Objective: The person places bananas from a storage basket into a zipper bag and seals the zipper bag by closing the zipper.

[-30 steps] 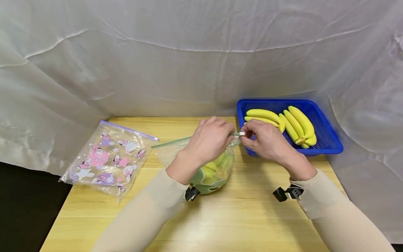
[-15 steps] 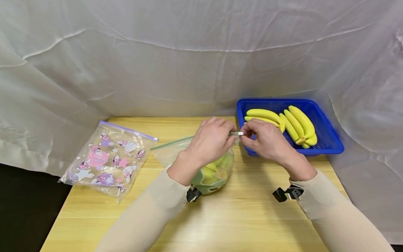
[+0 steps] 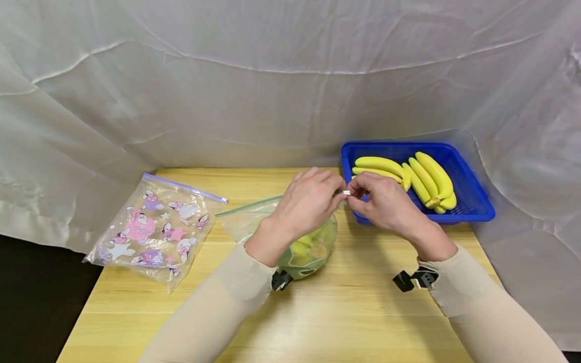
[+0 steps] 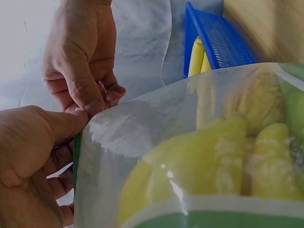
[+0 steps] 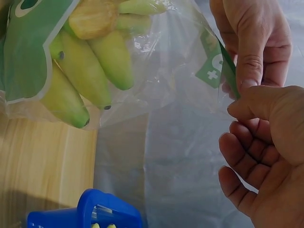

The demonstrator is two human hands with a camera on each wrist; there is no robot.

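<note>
A clear zip bag (image 3: 313,242) with a green print holds yellow-green bananas (image 5: 90,71) and stands on the wooden table (image 3: 354,312). My left hand (image 3: 324,194) pinches the bag's green zip strip (image 4: 77,152) near its right end. Right beside it, my right hand (image 3: 363,194) pinches the strip's end at the small white slider (image 3: 347,192). The fingertips of the two hands nearly touch. In the right wrist view the thumb (image 5: 259,102) and forefinger press the strip by a green tab (image 5: 211,69). The rest of the strip (image 3: 247,204) runs left, unsupported.
A blue plastic basket (image 3: 474,201) with a bunch of yellow bananas (image 3: 419,176) stands at the table's back right, just behind my right hand. A flat cartoon-printed zip bag (image 3: 154,227) lies at the left edge. White sheeting hangs behind and beside the table.
My left hand has slid a little to the right along the zip strip, closing the gap to my right hand. The right hand and the bag have barely moved.
</note>
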